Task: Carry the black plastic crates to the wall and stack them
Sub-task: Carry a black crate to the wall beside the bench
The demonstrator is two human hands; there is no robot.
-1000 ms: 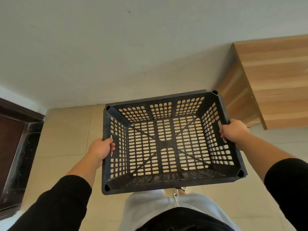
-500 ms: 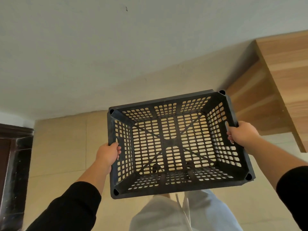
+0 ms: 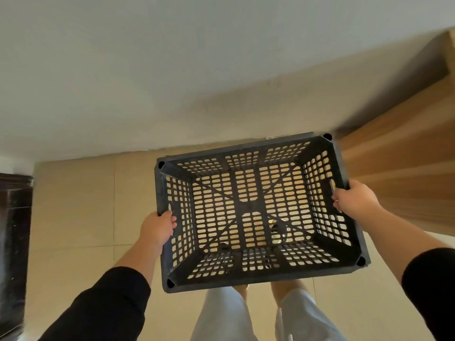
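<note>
Legs: my pale shorts (image 3: pixel 221 316) at the bottom edge, bare knees just below the crate's near rim.
Sleeves: black, pushed up both forearms.
Left hand (image 3: pixel 157 227): clenched over the crate's left rim, fingers curled into the handle slot.
Right hand (image 3: pixel 354 199): grasping the right rim the same way — thumb lying along the top edge.
Black crate (image 3: pixel 258 212): empty, open side up, held off the floor between my hands, tilted slightly; tiles show through the slotted base.
Floor (image 3: pixel 73 217): beige tiles.
Wooden furniture (image 3: pixel 406 173): right, just beside the crate's far corner.
Dark cabinet (image 3: pixel 14 242): far left edge.
Wall (image 3: pixel 172 70): pale — directly ahead, near the crate's far rim.
</note>
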